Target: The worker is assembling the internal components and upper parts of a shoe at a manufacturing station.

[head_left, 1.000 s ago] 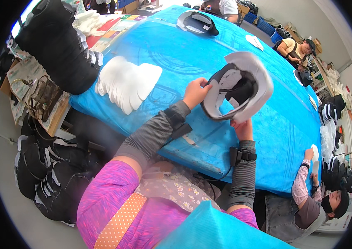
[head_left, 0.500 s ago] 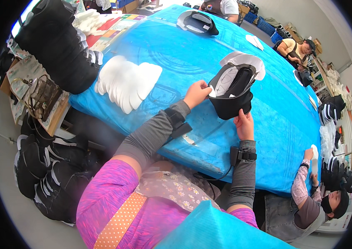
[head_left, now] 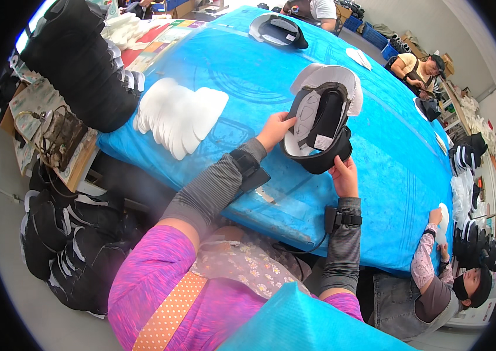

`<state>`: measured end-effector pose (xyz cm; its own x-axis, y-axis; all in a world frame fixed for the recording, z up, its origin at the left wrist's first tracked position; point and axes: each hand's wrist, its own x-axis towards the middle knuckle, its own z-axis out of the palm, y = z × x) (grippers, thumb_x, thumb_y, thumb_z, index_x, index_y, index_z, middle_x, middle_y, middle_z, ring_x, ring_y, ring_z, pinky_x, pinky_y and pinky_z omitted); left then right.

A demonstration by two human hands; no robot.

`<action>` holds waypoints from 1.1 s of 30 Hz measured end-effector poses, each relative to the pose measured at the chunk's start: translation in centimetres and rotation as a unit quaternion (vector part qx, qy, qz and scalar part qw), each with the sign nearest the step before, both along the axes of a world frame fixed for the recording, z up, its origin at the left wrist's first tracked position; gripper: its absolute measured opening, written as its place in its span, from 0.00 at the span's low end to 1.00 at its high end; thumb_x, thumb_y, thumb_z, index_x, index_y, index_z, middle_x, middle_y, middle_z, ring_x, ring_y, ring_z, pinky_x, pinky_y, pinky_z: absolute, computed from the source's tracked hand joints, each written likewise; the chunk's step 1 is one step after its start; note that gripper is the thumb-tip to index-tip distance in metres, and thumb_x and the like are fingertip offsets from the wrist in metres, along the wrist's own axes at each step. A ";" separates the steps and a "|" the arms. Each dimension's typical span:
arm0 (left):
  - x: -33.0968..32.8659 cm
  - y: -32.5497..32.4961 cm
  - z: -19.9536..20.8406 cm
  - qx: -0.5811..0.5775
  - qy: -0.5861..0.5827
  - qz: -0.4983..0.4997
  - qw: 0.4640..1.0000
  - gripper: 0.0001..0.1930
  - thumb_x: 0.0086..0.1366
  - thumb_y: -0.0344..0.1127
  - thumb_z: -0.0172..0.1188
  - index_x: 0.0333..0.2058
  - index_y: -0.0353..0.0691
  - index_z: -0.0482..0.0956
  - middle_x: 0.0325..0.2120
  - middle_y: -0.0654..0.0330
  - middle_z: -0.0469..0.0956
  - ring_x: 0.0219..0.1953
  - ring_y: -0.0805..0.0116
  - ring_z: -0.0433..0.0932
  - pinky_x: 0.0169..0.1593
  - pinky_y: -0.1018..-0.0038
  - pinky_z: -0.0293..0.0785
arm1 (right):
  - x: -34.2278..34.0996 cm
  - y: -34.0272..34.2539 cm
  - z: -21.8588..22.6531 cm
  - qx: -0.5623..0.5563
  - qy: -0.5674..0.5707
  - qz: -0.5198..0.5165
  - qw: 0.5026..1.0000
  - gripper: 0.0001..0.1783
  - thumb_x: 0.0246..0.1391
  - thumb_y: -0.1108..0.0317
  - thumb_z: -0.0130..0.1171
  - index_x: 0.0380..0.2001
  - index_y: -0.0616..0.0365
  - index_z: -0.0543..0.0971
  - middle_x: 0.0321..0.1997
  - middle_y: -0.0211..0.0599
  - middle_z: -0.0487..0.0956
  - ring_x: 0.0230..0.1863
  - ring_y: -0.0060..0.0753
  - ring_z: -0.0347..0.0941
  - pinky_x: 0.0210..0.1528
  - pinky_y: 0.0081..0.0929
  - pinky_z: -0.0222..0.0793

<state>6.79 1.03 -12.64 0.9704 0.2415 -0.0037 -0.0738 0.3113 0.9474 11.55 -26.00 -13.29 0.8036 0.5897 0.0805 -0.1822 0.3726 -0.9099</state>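
Observation:
A black shoe upper (head_left: 316,162) hangs over the blue table, its open side turned up. Inside show a white lining, a small white label (head_left: 322,142) and, at the far end, a flared white edge (head_left: 333,76). My left hand (head_left: 275,130) pinches the left rim of the upper between thumb and fingers. On its near right side, my right hand (head_left: 344,176) grips the black rounded end. Left of my left hand, a fanned stack of white sole-shaped pieces (head_left: 181,117) lies on the table.
The blue table cover (head_left: 248,105) stretches away ahead. A tall stack of black uppers (head_left: 78,67) rises at the left; more lie in a heap (head_left: 78,251) below. Another upper (head_left: 278,31) sits at the far side. A co-worker (head_left: 435,281) handles a white piece at the right.
The shoe upper has shifted slightly left and tipped so that more of its inside and the label show. My left hand's fingers have moved up along its rim.

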 end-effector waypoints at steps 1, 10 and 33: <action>0.1 0.0 -0.3 0.025 -0.018 -0.002 1.000 0.20 0.69 0.39 0.56 0.52 0.30 0.76 0.44 0.56 0.81 0.45 0.70 0.79 0.50 0.72 0.74 | 0.0 0.0 0.0 0.000 0.000 0.000 1.000 0.14 0.62 0.72 0.58 0.50 0.57 0.74 0.43 0.26 0.80 0.33 0.16 0.72 0.34 0.19 0.66; 0.4 0.5 -0.9 -0.012 0.033 -0.089 0.995 0.21 0.64 0.24 0.50 0.57 0.32 0.73 0.46 0.56 0.80 0.45 0.69 0.80 0.51 0.73 0.75 | -0.7 0.6 1.3 0.024 0.028 -0.036 0.999 0.15 0.64 0.72 0.56 0.53 0.60 0.73 0.47 0.30 0.80 0.44 0.22 0.78 0.45 0.23 0.74; -0.8 -0.4 0.9 0.063 -0.048 -0.048 0.996 0.38 0.67 0.24 0.53 0.71 0.48 0.46 0.51 0.48 0.77 0.53 0.63 0.77 0.55 0.68 0.75 | -0.3 -0.2 0.3 -0.007 -0.043 -0.079 0.996 0.06 0.60 0.75 0.59 0.40 0.56 0.79 0.34 0.28 0.81 0.29 0.20 0.72 0.33 0.19 0.67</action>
